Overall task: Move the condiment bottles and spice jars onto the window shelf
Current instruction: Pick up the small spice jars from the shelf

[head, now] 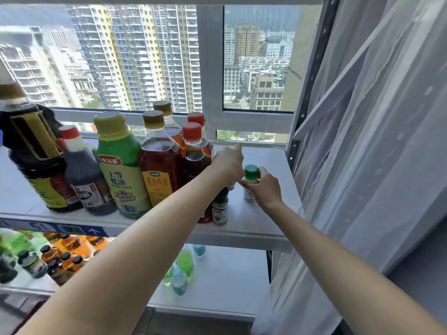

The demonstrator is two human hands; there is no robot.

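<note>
Two hands are out over the shelf (263, 213): your right hand (262, 189) pinches the upright green-capped jar (251, 182); your left hand (228, 165), just left, curls over something I can't make out. Free space lies beyond your right hand, toward the window.

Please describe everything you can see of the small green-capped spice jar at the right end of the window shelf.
The small clear spice jar with a round green cap stands upright on the pale window shelf, to the right of the bottle row. Its body looks like clear plastic or glass with pale contents and a small label, too blurred to read. The right hand grips it from the right, fingers curled around its body just below the cap. A darker spice jar stands apart, nearer the front edge.
</note>
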